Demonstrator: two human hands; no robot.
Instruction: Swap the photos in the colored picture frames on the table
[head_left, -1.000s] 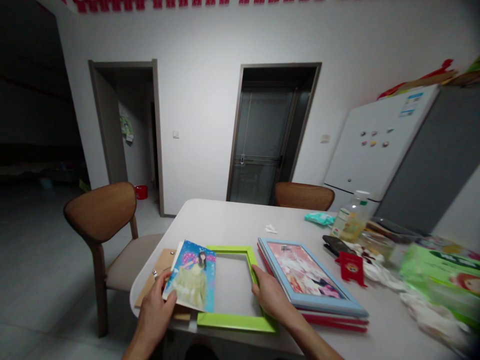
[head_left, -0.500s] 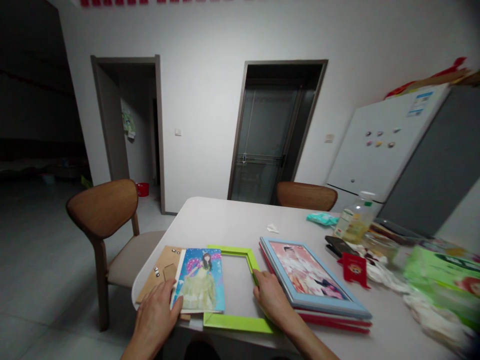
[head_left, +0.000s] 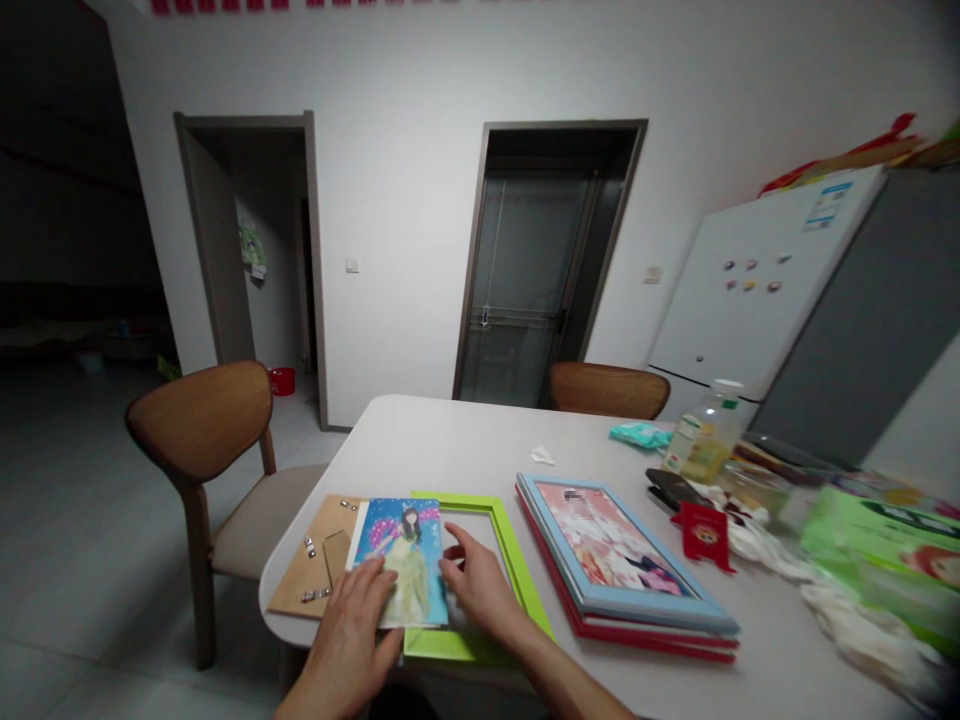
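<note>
A blue picture card [head_left: 409, 575] showing a figure in a pale yellow dress lies partly over a brown backing board [head_left: 311, 555] with metal clips and partly over a green frame [head_left: 517, 565]. My left hand [head_left: 352, 620] rests on the card's lower left part, its fingers spread. At the card's right edge is my right hand [head_left: 476, 580], over the frame's opening, with forefinger and thumb apart. Right of the green frame, a light blue frame [head_left: 630, 560] with a pink picture tops a stack with red frames [head_left: 652, 642].
On the table's [head_left: 442, 430] right side are a bottle [head_left: 705, 440], a dark phone-like object [head_left: 675, 488], a red packet [head_left: 705, 535], crumpled tissues and a green package [head_left: 885, 550]. Wooden chairs stand at the left [head_left: 202, 415] and far side [head_left: 611, 390].
My left hand has slid right, from the board onto the card. My right hand has left the green frame's right side and moved left to the card's edge.
</note>
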